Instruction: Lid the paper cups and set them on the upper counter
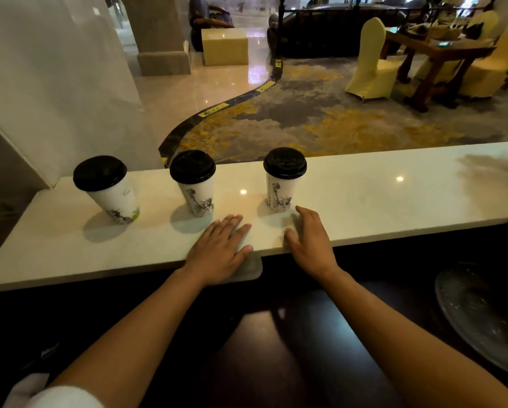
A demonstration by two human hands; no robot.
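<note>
Hands first: my left hand (pixel 222 248) lies palm down on the near edge of the white tabletop (pixel 379 195), fingers (pixel 235 223) spread a little and flat, holding nothing. My right hand (pixel 313 240) is beside it, also at the near edge, tilted more on its side, fingers loosely curved and apart, thumb out to the left, empty too. Right fingertips are blurred and sit just beside the base of the right cup (pixel 282 184); can't tell if they touch it. Both forearms bare, reaching forward from the bottom corners, with a bit of white sleeve (pixel 67 397) at lower left.

Three paper cups stand upright in a row on the upper tabletop, all with black lids on: left cup (pixel 111 195), middle cup (pixel 195 187), and the right one. They are white with dark sketch prints low on the sides. Left and middle look tilted, probably from the wide lens. Cups are well apart from each other; the middle cup is near my left fingertips but not touching.

Below the white tabletop is a dark glossy lower counter (pixel 276 334), with a clear glass plate (pixel 482 316) at the right. A small pale tray edge (pixel 251 270) pokes out under my left hand.

Beyond: shiny marble floor, grey and yellow carpet (pixel 320 119) with a curved dark border, a chair in a yellow cover (pixel 370 63), a wooden table (pixel 441 51), a pillar (pixel 158 33).
</note>
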